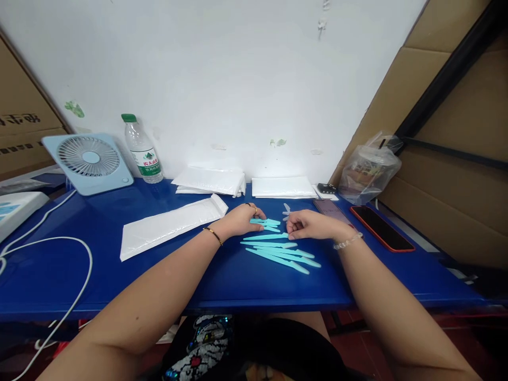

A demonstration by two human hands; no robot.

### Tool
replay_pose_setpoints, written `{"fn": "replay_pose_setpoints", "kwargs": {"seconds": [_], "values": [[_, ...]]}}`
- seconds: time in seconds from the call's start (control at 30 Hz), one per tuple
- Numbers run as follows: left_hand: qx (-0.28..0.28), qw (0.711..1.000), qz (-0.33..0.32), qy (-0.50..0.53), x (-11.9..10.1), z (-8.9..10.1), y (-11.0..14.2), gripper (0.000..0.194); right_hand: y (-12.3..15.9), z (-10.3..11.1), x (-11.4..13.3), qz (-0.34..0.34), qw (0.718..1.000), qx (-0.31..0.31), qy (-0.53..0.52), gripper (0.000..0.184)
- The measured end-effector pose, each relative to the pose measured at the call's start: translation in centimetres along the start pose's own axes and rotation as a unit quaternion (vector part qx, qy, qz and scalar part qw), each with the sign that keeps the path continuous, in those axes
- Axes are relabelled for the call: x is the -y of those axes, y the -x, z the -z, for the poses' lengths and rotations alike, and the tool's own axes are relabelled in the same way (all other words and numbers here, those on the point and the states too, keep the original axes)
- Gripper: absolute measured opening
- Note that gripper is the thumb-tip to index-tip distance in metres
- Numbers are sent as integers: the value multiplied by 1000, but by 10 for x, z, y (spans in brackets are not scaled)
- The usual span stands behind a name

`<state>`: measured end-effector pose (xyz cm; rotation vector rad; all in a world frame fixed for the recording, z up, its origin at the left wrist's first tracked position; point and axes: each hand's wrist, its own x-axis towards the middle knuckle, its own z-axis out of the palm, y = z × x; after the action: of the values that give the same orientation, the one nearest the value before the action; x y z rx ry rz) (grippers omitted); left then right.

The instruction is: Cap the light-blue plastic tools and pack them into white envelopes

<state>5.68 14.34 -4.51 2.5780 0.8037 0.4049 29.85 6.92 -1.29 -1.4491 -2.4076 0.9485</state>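
Observation:
My left hand [246,218] is closed around the ends of several slim turquoise eyebrow razors [272,223], whose other ends stick out to the right. Beside it, my right hand [305,225] pinches the right end of a single turquoise razor [264,237] lying just above the table. Closer to me, several more loose razors [281,256] lie fanned out on the blue table [222,280]. Small translucent pieces [286,210] sit just behind my right fingertips. A white padded mailer [170,225] lies flat to the left of my left hand.
White mailers [212,181] and another white stack [282,187] lie along the wall. A bottle [145,153] and a fan [90,161] stand at the left, near a white cable [89,259]. On the right are a phone [381,228] and a bagged cup [369,172].

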Motion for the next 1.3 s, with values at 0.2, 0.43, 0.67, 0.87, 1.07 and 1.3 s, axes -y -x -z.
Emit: {"fn": "replay_pose_setpoints", "kwargs": {"seconds": [0.2, 0.43, 0.67, 0.87, 1.07, 1.3], "values": [[-29, 998, -5, 57, -20, 10, 5, 39, -2, -2, 2, 21, 996, -82, -24, 27], [-15, 998, 66, 17, -15, 14, 5, 23, -4, 3, -19, -24, 988, -141, -50, 26], [2, 999, 20, -33, -7, 9, 7, 53, -1, 5, -15, -34, 989, -142, -29, 30], [16, 1000, 23, -10, -8, 1, 4, 40, 0, -3, 8, 36, 999, 30, 22, 30], [-11, 999, 20, 23, -15, 6, 5, 42, -2, -5, 8, 45, 999, 0, 8, 28], [38, 996, 29, 81, -25, 17, 8, 34, -5, -5, 2, 14, 992, -120, -32, 26]]}}
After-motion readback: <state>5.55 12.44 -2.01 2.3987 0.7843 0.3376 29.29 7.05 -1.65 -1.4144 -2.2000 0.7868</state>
